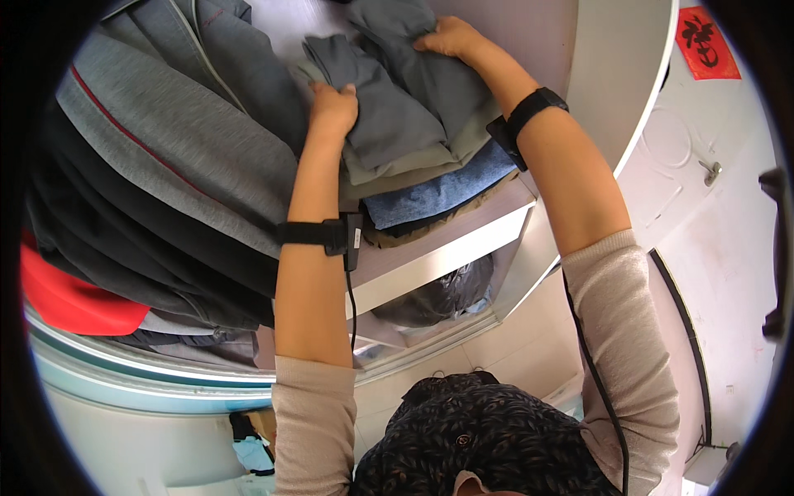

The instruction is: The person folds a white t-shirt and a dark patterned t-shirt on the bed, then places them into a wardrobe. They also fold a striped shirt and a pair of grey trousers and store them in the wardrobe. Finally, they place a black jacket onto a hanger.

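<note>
Folded dark grey trousers (pixel 391 105) lie on top of a stack of clothes on a wardrobe shelf (pixel 446 223). My left hand (pixel 335 110) grips their left edge, thumb uppermost. At the far right side my right hand (pixel 454 38) pinches the same grey cloth, its fingertips partly hidden in the folds. Beneath the trousers is an olive-green folded garment (pixel 403 168). Lower in the stack come folded blue denim (pixel 440 195) and a brown garment (pixel 397 239).
Hanging clothes crowd the left: a grey jacket with red piping (pixel 167 124), black garments (pixel 142 217) and a red one (pixel 80 297). A black plastic bag (pixel 446 294) sits in the lower compartment. The wardrobe's side panel (pixel 611 80) rises at right, near a white door (pixel 676 136).
</note>
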`<control>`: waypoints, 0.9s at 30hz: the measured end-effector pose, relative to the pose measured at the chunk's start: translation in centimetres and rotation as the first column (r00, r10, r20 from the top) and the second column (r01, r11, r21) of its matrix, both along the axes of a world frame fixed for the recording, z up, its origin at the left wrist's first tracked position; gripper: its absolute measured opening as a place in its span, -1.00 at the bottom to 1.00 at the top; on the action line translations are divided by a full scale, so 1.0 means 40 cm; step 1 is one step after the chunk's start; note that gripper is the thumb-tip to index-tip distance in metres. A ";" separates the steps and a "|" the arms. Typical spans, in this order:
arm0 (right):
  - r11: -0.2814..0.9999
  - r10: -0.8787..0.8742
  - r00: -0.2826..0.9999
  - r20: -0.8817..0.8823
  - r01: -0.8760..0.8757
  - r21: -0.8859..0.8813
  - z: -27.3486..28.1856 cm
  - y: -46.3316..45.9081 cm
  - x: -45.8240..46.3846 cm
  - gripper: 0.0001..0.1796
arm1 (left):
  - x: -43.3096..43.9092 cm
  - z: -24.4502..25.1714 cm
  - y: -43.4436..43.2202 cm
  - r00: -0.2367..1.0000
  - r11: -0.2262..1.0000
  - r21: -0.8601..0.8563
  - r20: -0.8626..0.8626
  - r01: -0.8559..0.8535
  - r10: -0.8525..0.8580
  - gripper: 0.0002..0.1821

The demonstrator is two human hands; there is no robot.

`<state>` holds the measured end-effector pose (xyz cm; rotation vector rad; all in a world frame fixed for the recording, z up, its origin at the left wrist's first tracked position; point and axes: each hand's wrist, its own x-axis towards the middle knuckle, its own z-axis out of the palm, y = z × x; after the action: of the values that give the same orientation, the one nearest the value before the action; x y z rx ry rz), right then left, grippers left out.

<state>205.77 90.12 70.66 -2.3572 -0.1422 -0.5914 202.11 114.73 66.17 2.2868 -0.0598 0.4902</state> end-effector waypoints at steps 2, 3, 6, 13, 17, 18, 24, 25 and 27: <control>0.959 -0.225 0.958 -0.180 0.184 -0.215 -0.095 -0.025 0.010 -0.14 | 0.049 -0.116 0.016 0.984 0.988 0.122 -0.138 -0.095 0.112 0.04; 0.932 -0.260 0.924 -0.279 0.165 -0.323 -0.154 -0.035 0.002 -0.09 | 0.061 -0.177 0.029 0.940 0.969 0.228 -0.300 -0.093 0.161 0.19; 0.859 -0.429 0.813 -0.394 0.234 -0.455 -0.261 -0.017 -0.001 0.00 | 0.055 -0.309 0.055 0.871 0.962 0.264 -0.455 -0.068 0.187 0.10; 0.547 -0.204 0.969 0.141 0.232 -0.804 -0.246 0.086 0.004 -0.23 | -0.094 -0.291 -0.011 0.991 0.692 0.720 0.050 0.049 -0.122 -0.24; 0.680 -0.228 0.810 -0.539 -0.264 -0.684 -0.293 0.052 -0.002 -0.15 | -0.211 -0.345 -0.073 0.948 0.724 0.612 -0.182 0.318 -0.262 -0.06; 0.676 -0.240 0.767 -0.596 -0.308 -0.669 -0.300 0.049 0.005 -0.07 | -0.218 -0.347 -0.068 0.949 0.726 0.613 -0.156 0.310 -0.274 -0.03; 0.711 -0.204 0.745 -0.635 -0.333 -0.619 -0.269 0.033 -0.040 -0.08 | -0.250 -0.332 -0.017 0.932 0.689 0.641 -0.130 0.338 -0.337 0.29; 0.725 -0.209 0.744 -0.634 -0.317 -0.611 -0.254 0.025 -0.064 -0.09 | -0.266 -0.334 -0.006 0.953 0.705 0.645 -0.145 0.295 -0.266 0.28; 0.720 -0.220 0.931 -0.292 -0.047 -0.693 -0.303 -0.016 -0.177 -0.07 | -0.304 -0.347 0.019 0.982 0.734 0.653 -0.146 0.188 -0.121 0.28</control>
<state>198.68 89.48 58.55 -3.1843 -0.0920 -0.1273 189.93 115.47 52.28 2.9736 -0.4450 0.2917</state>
